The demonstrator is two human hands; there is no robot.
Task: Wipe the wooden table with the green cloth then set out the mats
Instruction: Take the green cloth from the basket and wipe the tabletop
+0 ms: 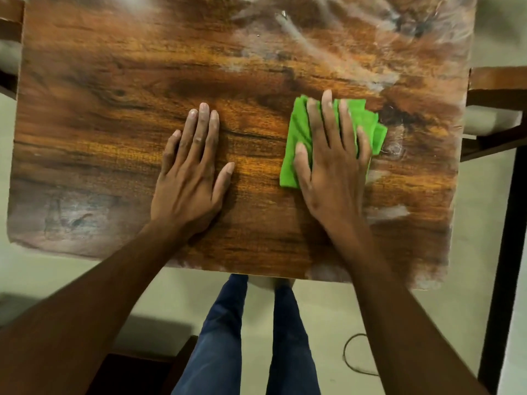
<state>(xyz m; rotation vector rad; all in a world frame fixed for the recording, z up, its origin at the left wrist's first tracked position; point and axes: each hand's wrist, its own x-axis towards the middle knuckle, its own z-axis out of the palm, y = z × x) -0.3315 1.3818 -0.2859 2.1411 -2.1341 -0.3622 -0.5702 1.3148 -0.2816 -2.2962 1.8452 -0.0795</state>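
The wooden table (114, 81) fills the upper part of the head view, its surface streaked with pale smears toward the far right and near left. A folded green cloth (295, 138) lies on it right of centre. My right hand (333, 166) presses flat on the cloth with straight, spread fingers. My left hand (194, 166) rests flat on the bare wood to the left of the cloth, fingers straight. No mats are in view.
Wooden chairs stand at the table's right side (496, 84) and far left corner (8, 29). A dark post (504, 252) runs down at the right. My legs in blue trousers (256, 337) are below the near edge. A cable (353, 354) lies on the pale floor.
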